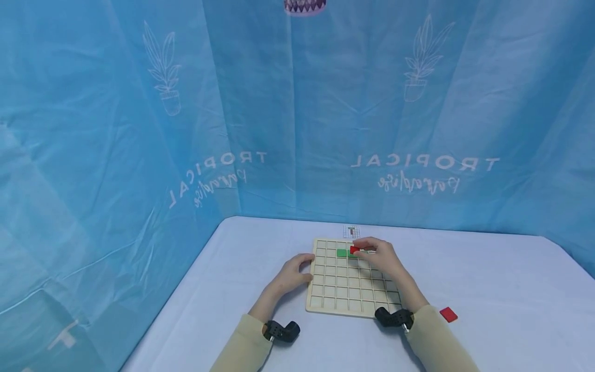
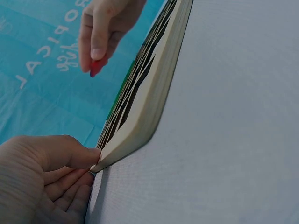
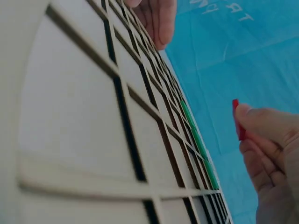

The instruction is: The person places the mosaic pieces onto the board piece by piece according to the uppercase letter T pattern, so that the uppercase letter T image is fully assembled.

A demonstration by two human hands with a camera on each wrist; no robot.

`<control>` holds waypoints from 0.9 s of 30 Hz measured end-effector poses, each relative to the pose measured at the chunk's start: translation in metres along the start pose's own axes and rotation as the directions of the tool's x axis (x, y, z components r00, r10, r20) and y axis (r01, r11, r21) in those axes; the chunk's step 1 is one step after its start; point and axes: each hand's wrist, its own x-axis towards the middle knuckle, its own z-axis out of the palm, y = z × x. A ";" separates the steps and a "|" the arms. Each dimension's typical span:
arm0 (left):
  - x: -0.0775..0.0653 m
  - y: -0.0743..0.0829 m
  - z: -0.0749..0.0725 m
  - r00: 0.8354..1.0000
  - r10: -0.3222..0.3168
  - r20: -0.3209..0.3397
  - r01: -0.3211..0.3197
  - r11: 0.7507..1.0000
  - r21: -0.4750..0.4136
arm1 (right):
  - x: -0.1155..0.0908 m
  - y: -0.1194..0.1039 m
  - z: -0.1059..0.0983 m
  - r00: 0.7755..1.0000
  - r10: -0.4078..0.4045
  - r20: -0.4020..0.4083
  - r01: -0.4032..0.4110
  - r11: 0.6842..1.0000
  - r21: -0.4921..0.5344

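Head view alone: second red tile (image 1: 448, 314) right of grid board (image 1: 341, 292)

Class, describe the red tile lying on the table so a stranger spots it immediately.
On the white table, find the gridded board, then look right, past the right sleeve. There the loose red tile lies alone; the other red tile is pinched in the right hand.

Pale beige sleeves (image 1: 246, 345), rounded black wrist cameras (image 1: 283, 331)

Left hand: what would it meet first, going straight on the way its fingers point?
The board, almost at once: the left hand appears to touch the board's left edge.
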 end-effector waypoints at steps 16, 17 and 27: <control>0.000 -0.001 0.000 1.000 -0.011 -0.002 0.011 1.000 0.000 | -0.009 0.018 0.017 0.998 -0.061 0.034 0.064 0.995 -0.072; 0.000 -0.001 0.000 1.000 -0.011 -0.003 0.011 1.000 -0.001 | -0.009 0.018 0.018 0.997 -0.072 0.039 0.075 0.994 -0.085; 0.000 -0.001 0.000 1.000 -0.007 -0.001 0.007 1.000 -0.005 | -0.009 0.019 0.018 0.992 -0.114 0.053 0.121 0.983 -0.138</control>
